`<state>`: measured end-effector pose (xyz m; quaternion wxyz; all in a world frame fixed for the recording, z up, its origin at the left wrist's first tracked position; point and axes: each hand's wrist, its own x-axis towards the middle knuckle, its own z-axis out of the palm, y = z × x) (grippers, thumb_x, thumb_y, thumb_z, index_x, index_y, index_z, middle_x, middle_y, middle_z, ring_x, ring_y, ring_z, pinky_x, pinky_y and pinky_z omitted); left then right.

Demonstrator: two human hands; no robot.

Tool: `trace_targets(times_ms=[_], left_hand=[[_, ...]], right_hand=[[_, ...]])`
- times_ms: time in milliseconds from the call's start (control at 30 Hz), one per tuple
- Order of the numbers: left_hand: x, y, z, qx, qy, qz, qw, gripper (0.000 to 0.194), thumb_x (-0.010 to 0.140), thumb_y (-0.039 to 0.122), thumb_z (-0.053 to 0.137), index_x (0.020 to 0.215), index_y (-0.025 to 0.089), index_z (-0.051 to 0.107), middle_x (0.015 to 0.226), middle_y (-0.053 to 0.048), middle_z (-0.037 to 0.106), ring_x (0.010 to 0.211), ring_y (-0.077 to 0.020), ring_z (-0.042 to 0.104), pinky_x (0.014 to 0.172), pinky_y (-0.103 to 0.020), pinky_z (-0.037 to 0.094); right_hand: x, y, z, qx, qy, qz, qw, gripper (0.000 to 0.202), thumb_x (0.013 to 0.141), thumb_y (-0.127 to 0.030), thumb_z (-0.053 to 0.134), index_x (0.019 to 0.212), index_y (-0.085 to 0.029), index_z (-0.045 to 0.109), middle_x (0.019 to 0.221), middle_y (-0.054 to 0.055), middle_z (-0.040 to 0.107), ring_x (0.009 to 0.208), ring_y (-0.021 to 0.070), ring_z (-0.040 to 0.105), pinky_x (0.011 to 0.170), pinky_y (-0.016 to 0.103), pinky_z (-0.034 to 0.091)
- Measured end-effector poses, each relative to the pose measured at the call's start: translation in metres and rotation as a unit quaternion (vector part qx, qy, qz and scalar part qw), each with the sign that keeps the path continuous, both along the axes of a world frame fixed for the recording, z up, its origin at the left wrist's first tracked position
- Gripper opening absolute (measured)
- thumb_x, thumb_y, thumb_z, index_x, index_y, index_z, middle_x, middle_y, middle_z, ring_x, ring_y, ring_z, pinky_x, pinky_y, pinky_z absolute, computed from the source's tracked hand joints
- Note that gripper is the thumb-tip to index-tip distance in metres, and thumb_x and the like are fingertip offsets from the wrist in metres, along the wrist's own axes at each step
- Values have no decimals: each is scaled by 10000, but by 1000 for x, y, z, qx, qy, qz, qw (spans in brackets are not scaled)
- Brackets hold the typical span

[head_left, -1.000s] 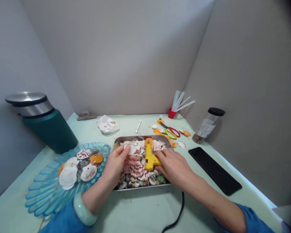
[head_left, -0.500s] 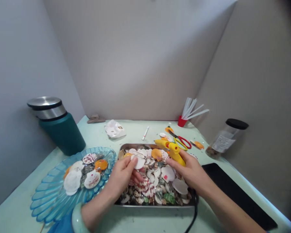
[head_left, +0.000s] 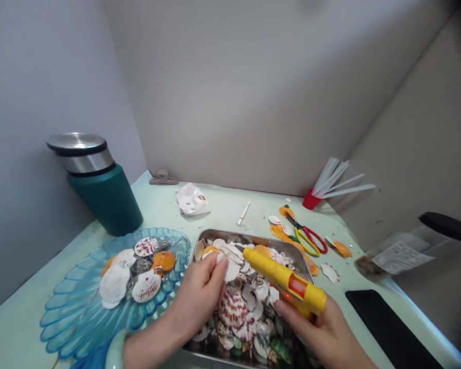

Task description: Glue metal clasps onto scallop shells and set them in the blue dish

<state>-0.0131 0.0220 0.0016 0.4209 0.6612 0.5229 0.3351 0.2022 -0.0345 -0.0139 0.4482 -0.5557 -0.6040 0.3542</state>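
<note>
My left hand (head_left: 197, 292) is closed with a white scallop shell (head_left: 232, 269) pinched between thumb and fingers, above a metal tray (head_left: 249, 235). A thin metallic piece seems to lie across the shell's face; its kind is unclear. My right hand (head_left: 328, 330) grips a yellow hot glue gun (head_left: 272, 269) with a small red light lit on its side. The nozzle points left, close to the shell; I cannot tell whether they touch. Beneath both hands, the tray holds many mixed shells, among them a red-striped scallop shell (head_left: 232, 306).
To the left, a blue ribbed glass dish (head_left: 63, 315) bears several shells, with a green bottle (head_left: 105, 200) behind. Scissors (head_left: 311, 241), orange shells, a red cup (head_left: 311, 199) of glue sticks, a black-lidded jar (head_left: 403, 253) and a black flat object (head_left: 388, 323) occupy the right.
The glue gun has swung closer to the shell and its nozzle sits lower in view. My left hand keeps its pinch on the shell. The whole view has shifted and tilted.
</note>
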Motion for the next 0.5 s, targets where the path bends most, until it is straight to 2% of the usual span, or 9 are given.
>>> trace_targets(times_ms=[100, 233, 400, 500], left_hand=[[-1, 0, 1, 16, 41, -7, 999, 422, 919, 433, 365, 554, 222, 376, 463, 47, 445, 532, -155, 447, 572, -281, 305], [0, 0, 1, 19, 52, -16, 998, 396, 919, 443, 361, 591, 221, 373, 516, 54, 416, 540, -147, 429, 561, -275, 285], [2, 0, -1, 35, 55, -23, 998, 390, 923, 432, 359, 597, 218, 354, 549, 53, 401, 555, -140, 410, 559, -272, 276], [1, 0, -2, 34, 57, -28, 997, 385, 924, 416, 362, 595, 218, 348, 543, 55, 390, 553, -139, 402, 558, -272, 271]], right_hand=[[-1, 0, 1, 40, -41, 9, 998, 308, 769, -338, 703, 1050, -217, 671, 954, 67, 723, 820, 238, 675, 779, 314, 547], [-4, -1, 8, 73, -57, 24, 995, 244, 799, -318, 673, 1029, -236, 666, 875, 31, 722, 741, 197, 676, 709, 247, 550], [-4, -2, 9, 99, -75, 12, 992, 271, 781, -289, 697, 1048, -258, 662, 918, 21, 729, 782, 189, 683, 728, 223, 544], [-4, -3, 10, 83, -49, 25, 995, 239, 786, -290, 689, 1022, -254, 672, 916, 23, 728, 794, 192, 680, 739, 233, 540]])
